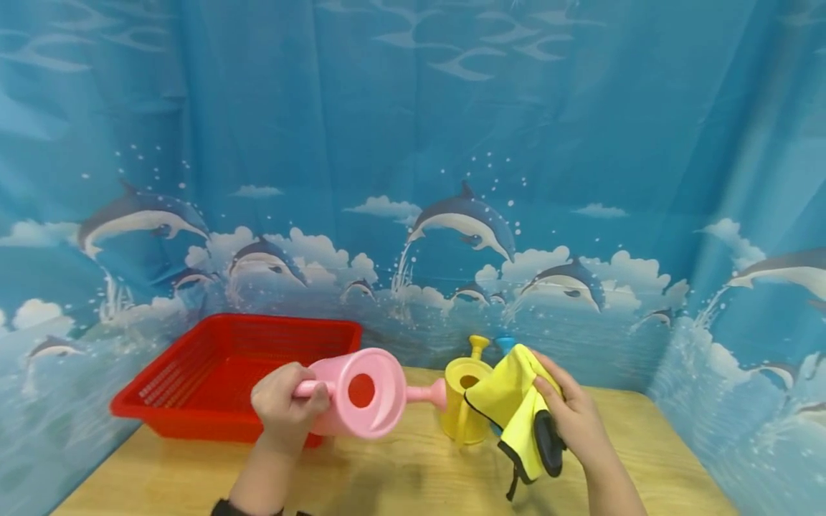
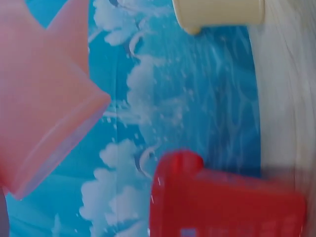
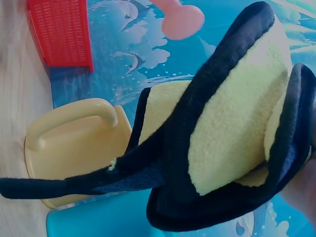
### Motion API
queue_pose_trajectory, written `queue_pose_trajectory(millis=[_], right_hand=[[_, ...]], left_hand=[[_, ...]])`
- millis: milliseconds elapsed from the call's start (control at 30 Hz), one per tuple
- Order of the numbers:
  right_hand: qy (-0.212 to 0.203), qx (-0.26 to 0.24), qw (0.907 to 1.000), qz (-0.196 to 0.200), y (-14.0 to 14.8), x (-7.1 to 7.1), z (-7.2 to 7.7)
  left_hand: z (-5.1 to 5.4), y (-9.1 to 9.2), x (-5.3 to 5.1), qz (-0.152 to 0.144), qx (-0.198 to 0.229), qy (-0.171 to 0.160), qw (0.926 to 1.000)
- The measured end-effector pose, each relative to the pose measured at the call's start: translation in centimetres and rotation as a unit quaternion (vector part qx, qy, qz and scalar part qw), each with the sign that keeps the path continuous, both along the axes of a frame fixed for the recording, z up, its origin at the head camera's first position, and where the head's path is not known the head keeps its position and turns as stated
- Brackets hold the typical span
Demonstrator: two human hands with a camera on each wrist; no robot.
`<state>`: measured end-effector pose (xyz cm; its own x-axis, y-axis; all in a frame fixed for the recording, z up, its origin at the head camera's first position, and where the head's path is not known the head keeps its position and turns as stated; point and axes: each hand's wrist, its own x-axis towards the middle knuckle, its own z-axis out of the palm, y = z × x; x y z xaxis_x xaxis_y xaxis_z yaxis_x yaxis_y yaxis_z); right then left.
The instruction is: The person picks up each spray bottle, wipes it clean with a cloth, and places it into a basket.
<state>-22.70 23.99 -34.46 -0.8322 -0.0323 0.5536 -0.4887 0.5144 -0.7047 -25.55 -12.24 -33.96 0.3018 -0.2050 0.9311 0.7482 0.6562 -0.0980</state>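
My left hand [image 1: 287,401] grips the handle of a pink watering can [image 1: 387,390]. The can is raised over the table, tilted so its top opening faces the head camera and its spout points right. Part of the pink can [image 2: 44,98] also shows in the left wrist view. With my right hand [image 1: 574,412] I hold a folded yellow cloth [image 1: 510,383] with black edging. A black strip trails from the cloth [image 3: 237,108] in the right wrist view. Behind the cloth stand a yellow watering can [image 1: 452,416] and a mostly hidden blue watering can [image 1: 505,344].
At the left of the wooden table [image 1: 419,487] sits a red plastic basket [image 1: 200,426], partly behind the pink can. A blue curtain [image 1: 400,143] printed with dolphins hangs behind and around the table.
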Motion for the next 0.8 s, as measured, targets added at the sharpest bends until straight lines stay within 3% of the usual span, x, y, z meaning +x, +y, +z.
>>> queue_pose_trajectory(millis=[133, 333, 533, 633, 800], right_hand=[[-0.002, 0.0, 0.9999, -0.013, 0.2, 0.0, 0.1], [0.001, -0.012, 0.9998, -0.013, 0.5, -0.2, 0.2], [-0.004, -0.022, 0.9997, -0.004, 1.3, -0.1, 0.3], [-0.002, -0.024, 0.9997, -0.005, 1.9, 0.0, 0.4], [-0.009, -0.029, 0.9995, -0.006, 2.5, 0.1, 0.6]], left_hand=[[-0.3, -2.1, -1.0, 0.04, 0.021, -0.049, 0.9978], [-0.7, -5.6, -2.1, 0.081, 0.077, -0.125, 0.9859], [-1.0, -8.4, -2.8, 0.148, 0.042, -0.151, 0.9764], [-1.1, -9.4, -3.1, 0.154, 0.049, -0.171, 0.9718], [-0.8, -10.9, -3.3, 0.142, 0.102, -0.217, 0.9605]])
